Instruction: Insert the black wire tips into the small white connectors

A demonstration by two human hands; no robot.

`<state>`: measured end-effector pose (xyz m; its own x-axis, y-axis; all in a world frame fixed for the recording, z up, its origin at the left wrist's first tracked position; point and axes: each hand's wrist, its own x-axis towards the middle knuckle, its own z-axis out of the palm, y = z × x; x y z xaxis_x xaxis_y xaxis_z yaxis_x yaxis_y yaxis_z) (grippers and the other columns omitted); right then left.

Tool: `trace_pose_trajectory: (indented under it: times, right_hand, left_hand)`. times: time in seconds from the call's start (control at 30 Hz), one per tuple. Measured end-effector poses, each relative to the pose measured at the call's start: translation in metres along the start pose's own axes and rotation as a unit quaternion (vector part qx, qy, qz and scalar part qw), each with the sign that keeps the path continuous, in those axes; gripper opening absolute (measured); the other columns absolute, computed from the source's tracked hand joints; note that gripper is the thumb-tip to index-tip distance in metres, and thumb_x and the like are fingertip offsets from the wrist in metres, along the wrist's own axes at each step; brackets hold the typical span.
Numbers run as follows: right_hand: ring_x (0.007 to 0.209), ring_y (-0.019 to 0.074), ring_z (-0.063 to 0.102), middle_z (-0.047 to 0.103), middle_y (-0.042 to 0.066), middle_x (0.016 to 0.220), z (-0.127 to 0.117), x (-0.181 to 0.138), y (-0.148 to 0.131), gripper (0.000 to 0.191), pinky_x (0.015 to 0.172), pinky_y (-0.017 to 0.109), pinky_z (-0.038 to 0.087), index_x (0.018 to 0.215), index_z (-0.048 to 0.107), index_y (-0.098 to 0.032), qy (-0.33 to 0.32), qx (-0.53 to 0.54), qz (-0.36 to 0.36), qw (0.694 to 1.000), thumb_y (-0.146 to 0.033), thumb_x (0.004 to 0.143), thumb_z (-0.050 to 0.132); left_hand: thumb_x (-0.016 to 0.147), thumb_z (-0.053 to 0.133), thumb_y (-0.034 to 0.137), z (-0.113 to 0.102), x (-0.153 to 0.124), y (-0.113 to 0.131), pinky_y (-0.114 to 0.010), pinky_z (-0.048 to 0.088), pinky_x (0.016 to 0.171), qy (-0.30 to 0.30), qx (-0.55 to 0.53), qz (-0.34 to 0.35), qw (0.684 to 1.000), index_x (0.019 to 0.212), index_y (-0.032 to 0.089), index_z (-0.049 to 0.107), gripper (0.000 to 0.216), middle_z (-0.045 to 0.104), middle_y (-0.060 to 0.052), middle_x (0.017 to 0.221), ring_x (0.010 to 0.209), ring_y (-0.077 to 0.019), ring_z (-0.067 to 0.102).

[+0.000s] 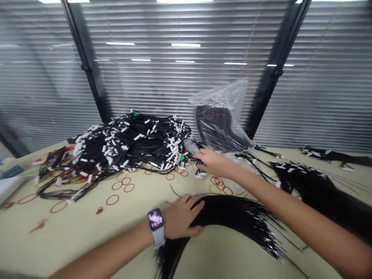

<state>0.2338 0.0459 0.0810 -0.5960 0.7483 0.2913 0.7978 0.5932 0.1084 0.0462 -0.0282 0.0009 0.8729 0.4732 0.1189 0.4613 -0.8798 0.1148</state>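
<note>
My left hand (183, 217), with a watch (156, 220) on its wrist, lies over a curved bundle of thin black wires (226, 209). Its fingers are apart on top of the wires and its thumb is at the bundle's inner edge. Farther back, my right hand (213, 162) reaches across to the left. Its fingers stretch toward a small piece of clear plastic (191, 146) and some loose connectors, and I see nothing held in it. Beside it is a large heap of black cables (136, 143) with white connectors.
Behind my right hand, a clear zip bag (221, 120) of black cables leans at the blinds (180, 50). Red rubber bands (112, 199) lie scattered on the pale table (116, 232). More black wires (322, 190) lie on the right, and a multicoloured cable bunch (61, 170) lies left.
</note>
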Motion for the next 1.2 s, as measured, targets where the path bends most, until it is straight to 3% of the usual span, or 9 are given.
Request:
trace_pose_trajectory:
  times: [0.13,0.3,0.4,0.53,0.73,0.8,0.9,1.03,1.2]
  right_hand:
    - [0.092,0.0205,0.055,0.056,0.010,0.102,0.028,0.077,-0.050,0.022,0.074,0.030,0.043,0.104,0.054,-0.017,0.019,0.004,-0.023,1.000,-0.025,0.089,0.040]
    - [0.098,0.0211,0.053,0.052,0.011,0.108,0.055,0.140,-0.077,0.026,0.077,0.032,0.042,0.110,0.050,-0.014,0.045,-0.004,-0.001,0.999,-0.028,0.089,0.045]
    - [0.095,0.0193,0.053,0.053,0.007,0.107,0.064,0.160,-0.082,0.031,0.079,0.036,0.044,0.110,0.050,-0.015,0.044,-0.007,0.003,0.999,-0.033,0.085,0.052]
    - [0.098,0.0212,0.050,0.053,0.011,0.107,0.060,0.175,-0.080,0.022,0.082,0.039,0.041,0.102,0.055,-0.013,0.080,0.002,0.006,0.997,-0.025,0.089,0.043]
    - [0.109,0.0247,0.040,0.039,0.014,0.127,0.046,0.198,-0.088,0.045,0.087,0.039,0.036,0.129,0.038,-0.019,0.167,0.050,-0.038,0.984,-0.018,0.085,0.044]
    - [0.109,0.0233,0.040,0.040,0.008,0.129,0.047,0.206,-0.100,0.043,0.088,0.037,0.035,0.123,0.047,-0.027,0.179,0.071,-0.070,0.979,-0.020,0.080,0.053]
    - [0.102,0.0215,0.046,0.053,0.005,0.113,0.046,0.223,-0.117,0.017,0.083,0.033,0.038,0.093,0.063,-0.025,0.204,0.110,-0.075,0.970,-0.022,0.077,0.058]
    - [0.088,0.0207,0.053,0.057,0.010,0.096,0.017,0.257,-0.112,0.021,0.074,0.032,0.042,0.092,0.061,-0.017,0.293,0.183,0.022,0.938,-0.023,0.088,0.041]
    - [0.083,0.0160,0.059,0.057,0.007,0.086,-0.065,0.298,-0.053,0.040,0.069,0.029,0.044,0.105,0.052,-0.014,0.393,0.263,0.110,0.874,-0.020,0.094,0.014]
  left_hand:
    - [0.078,0.052,0.045,0.001,-0.005,-0.004,-0.040,0.036,0.098,0.012,-0.055,-0.006,0.998,0.132,0.009,0.038,0.066,0.044,-0.016,0.132,0.114,-0.0302,0.042]
    - [0.077,0.054,0.051,-0.005,-0.010,-0.004,-0.040,0.036,0.098,0.047,-0.124,-0.010,0.991,0.131,0.011,0.040,0.068,0.046,-0.016,0.131,0.114,-0.0291,0.045]
    - [0.081,0.051,0.047,-0.007,-0.014,-0.003,-0.040,0.036,0.098,0.061,-0.155,-0.008,0.986,0.130,0.015,0.042,0.059,0.046,-0.014,0.131,0.116,-0.0278,0.045]
    - [0.086,0.046,0.040,-0.005,-0.014,-0.005,-0.037,0.038,0.098,0.086,-0.196,-0.033,0.976,0.123,0.018,0.049,0.043,0.048,-0.012,0.128,0.115,-0.0243,0.046]
    - [0.091,0.038,0.031,-0.015,-0.014,-0.008,-0.031,0.039,0.098,0.132,-0.226,-0.050,0.964,0.117,0.019,0.053,0.033,0.051,-0.009,0.123,0.113,-0.0191,0.049]
    - [0.091,0.038,0.029,-0.021,-0.017,-0.012,-0.032,0.038,0.099,0.151,-0.206,-0.045,0.966,0.120,0.019,0.051,0.033,0.050,-0.009,0.125,0.115,-0.0193,0.047]
    - [0.088,0.043,0.029,-0.022,-0.022,-0.024,-0.037,0.038,0.099,0.169,-0.140,-0.068,0.973,0.121,0.019,0.050,0.034,0.048,-0.010,0.127,0.116,-0.0232,0.046]
    - [0.087,0.046,0.029,-0.016,-0.026,-0.040,-0.040,0.040,0.096,0.191,-0.066,-0.111,0.973,0.111,0.017,0.056,0.029,0.052,-0.011,0.121,0.113,-0.0249,0.048]
    - [0.087,0.047,0.031,-0.013,-0.027,-0.046,-0.038,0.042,0.095,0.191,-0.006,-0.119,0.974,0.104,0.014,0.059,0.027,0.054,-0.013,0.117,0.111,-0.0248,0.050]
